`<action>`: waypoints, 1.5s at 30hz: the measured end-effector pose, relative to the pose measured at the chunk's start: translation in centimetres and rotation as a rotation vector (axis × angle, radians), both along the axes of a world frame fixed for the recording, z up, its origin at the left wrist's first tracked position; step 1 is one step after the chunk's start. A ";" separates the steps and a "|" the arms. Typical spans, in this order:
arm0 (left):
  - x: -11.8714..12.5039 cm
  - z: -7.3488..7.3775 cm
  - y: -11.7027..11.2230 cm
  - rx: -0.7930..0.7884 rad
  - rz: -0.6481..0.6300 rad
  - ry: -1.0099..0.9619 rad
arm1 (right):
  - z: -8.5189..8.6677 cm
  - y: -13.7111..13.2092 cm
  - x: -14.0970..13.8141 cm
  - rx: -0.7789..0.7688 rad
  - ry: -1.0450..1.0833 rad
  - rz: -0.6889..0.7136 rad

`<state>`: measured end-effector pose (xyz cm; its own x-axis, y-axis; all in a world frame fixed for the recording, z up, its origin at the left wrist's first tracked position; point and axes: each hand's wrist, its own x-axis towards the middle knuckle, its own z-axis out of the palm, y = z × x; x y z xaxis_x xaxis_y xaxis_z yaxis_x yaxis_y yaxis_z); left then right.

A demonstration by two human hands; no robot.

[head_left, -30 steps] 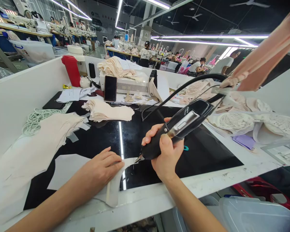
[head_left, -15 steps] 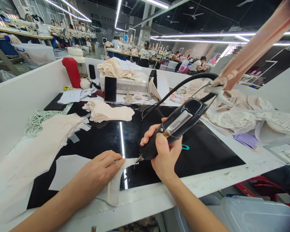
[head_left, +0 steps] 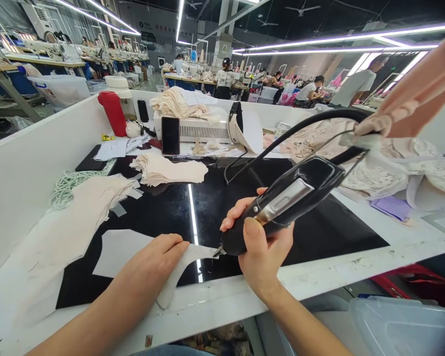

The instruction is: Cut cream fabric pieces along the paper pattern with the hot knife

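My right hand (head_left: pixel 265 244) is wrapped round a black corded handheld tool (head_left: pixel 282 202) with a silver lever along its side. Its pointed metal tip (head_left: pixel 218 252) touches the narrow right end of a pale fabric piece (head_left: pixel 183 257). My left hand (head_left: pixel 157 259), fingers together and curled down, holds this fabric against the black board (head_left: pixel 163 212) and covers part of it. One lobe of the fabric reaches past the board's front edge. Another pale, angular piece (head_left: pixel 120 247) lies left of my left hand, partly under my forearm.
Stacked beige pieces (head_left: pixel 170 170) lie behind the hands; more fabric layers (head_left: pixel 74 222) are at left. A phone (head_left: pixel 170 136) leans on a white vented box (head_left: pixel 203 131). The tool's cable (head_left: pixel 300 128) loops up to a hanging pink cloth strip (head_left: pixel 419 94). Lace bras (head_left: pixel 378 173) lie right.
The view has shifted slightly. My left hand has drawn back from the tool tip, baring more fabric between them; its fingers are more curled. My right hand keeps its grip on the tool.
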<state>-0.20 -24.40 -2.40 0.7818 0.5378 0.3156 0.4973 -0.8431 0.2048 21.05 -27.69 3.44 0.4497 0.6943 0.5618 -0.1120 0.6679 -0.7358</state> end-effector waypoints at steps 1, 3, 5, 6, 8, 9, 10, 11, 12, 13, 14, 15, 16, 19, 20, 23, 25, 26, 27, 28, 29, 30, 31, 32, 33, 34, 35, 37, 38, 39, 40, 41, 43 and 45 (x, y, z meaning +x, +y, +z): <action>0.0 0.1 0.0 0.006 -0.002 0.004 | 0.0 -0.1 0.0 -0.001 0.003 0.002; 0.0 0.4 -0.1 0.019 -0.007 0.012 | 0.0 -0.4 -0.1 -0.006 0.007 0.007; 0.0 0.9 -0.2 0.034 -0.016 0.032 | 0.0 -0.6 -0.1 -0.011 0.006 0.013; 0.1 1.2 -0.2 0.044 -0.021 0.047 | 0.0 -0.7 -0.1 -0.009 0.005 0.014; 0.2 1.7 -0.5 0.079 -0.028 0.083 | 0.1 -0.8 -0.2 0.002 0.000 0.011; 0.3 1.8 -0.6 0.101 -0.024 0.108 | 0.1 -0.9 -0.3 0.009 -0.003 0.009; 0.4 2.0 -0.8 0.127 -0.020 0.136 | 0.1 -1.0 -0.3 0.015 -0.006 0.009; 0.5 2.0 -1.0 0.159 -0.019 0.168 | 0.1 -1.0 -0.4 0.019 -0.006 0.008; 0.7 2.0 -1.2 0.194 -0.020 0.200 | 0.1 -1.1 -0.5 0.021 -0.006 0.008; 1.0 2.0 -1.5 0.234 -0.017 0.221 | 0.1 -1.1 -0.5 0.022 -0.006 0.008; 1.2 1.9 -1.7 0.272 -0.011 0.238 | 0.1 -1.2 -0.5 0.021 -0.005 0.008; 1.4 1.8 -1.9 0.308 -0.004 0.246 | 0.1 -1.2 -0.6 0.019 -0.004 0.006; 1.7 1.8 -2.2 0.335 0.008 0.253 | 0.1 -1.3 -0.6 0.015 -0.002 0.003; 2.2 1.7 -2.8 0.352 0.048 0.272 | 0.1 -1.3 -0.5 0.001 -0.001 -0.002; 2.3 1.7 -3.1 0.346 0.053 0.277 | 0.1 -1.3 -0.5 -0.001 -0.003 0.000; 2.6 1.5 -3.6 0.348 0.053 0.274 | 0.1 -1.4 -0.5 0.001 -0.014 0.013; 2.6 1.2 -3.9 0.361 0.056 0.278 | 0.1 -1.5 -0.6 0.006 -0.018 0.018; 2.7 1.1 -4.0 0.369 0.060 0.281 | 0.1 -1.5 -0.6 0.007 -0.018 0.020; 2.7 1.0 -4.1 0.374 0.063 0.285 | 0.1 -1.5 -0.5 0.008 -0.018 0.022; 2.8 0.9 -4.2 0.379 0.065 0.288 | 0.2 -1.4 -0.5 0.006 -0.017 0.028; 2.9 0.9 -4.2 0.385 0.067 0.292 | 0.2 -1.4 -0.4 0.001 -0.014 0.034; 2.9 0.9 -4.3 0.389 0.070 0.295 | 0.3 -1.2 -0.4 -0.004 -0.007 0.038; 3.0 0.9 -4.3 0.394 0.074 0.298 | 0.4 -1.1 -0.4 -0.007 0.002 0.037; 3.0 0.9 -4.4 0.400 0.076 0.300 | 0.5 -0.8 -0.3 -0.008 0.012 0.031; 3.0 0.9 -4.4 0.404 0.076 0.302 | 0.7 -0.5 -0.4 -0.009 0.023 0.023; 3.0 0.9 -4.4 0.405 0.074 0.303 | 0.8 -0.2 -0.4 -0.008 0.032 0.015; 3.0 0.9 -4.4 0.404 0.072 0.304 | 0.9 0.2 -0.5 -0.008 0.037 0.013; 3.0 0.8 -4.4 0.398 0.073 0.301 | 0.9 0.9 -0.7 -0.015 0.035 0.025; 3.0 0.7 -4.5 0.393 0.076 0.300 | 0.9 1.2 -0.8 -0.020 0.030 0.035; 3.0 0.6 -4.5 0.386 0.078 0.298 | 0.8 1.5 -1.0 -0.025 0.023 0.045; 3.1 0.6 -4.5 0.379 0.077 0.295 | 0.6 1.6 -1.1 -0.029 0.014 0.054; 3.1 0.5 -4.6 0.372 0.077 0.292 | 0.5 1.8 -1.2 -0.030 0.006 0.061; 3.1 0.5 -4.6 0.361 0.075 0.285 | 0.3 1.9 -1.3 -0.023 -0.011 0.077; 3.2 0.5 -4.7 0.360 0.074 0.274 | 0.2 2.0 -1.3 -0.019 -0.018 0.092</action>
<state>2.99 -29.06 -1.90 0.8258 0.4896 0.2799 0.5542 -0.7964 -0.2422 19.71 -25.69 3.60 0.3735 0.7428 0.5557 -0.1589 0.6414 -0.7506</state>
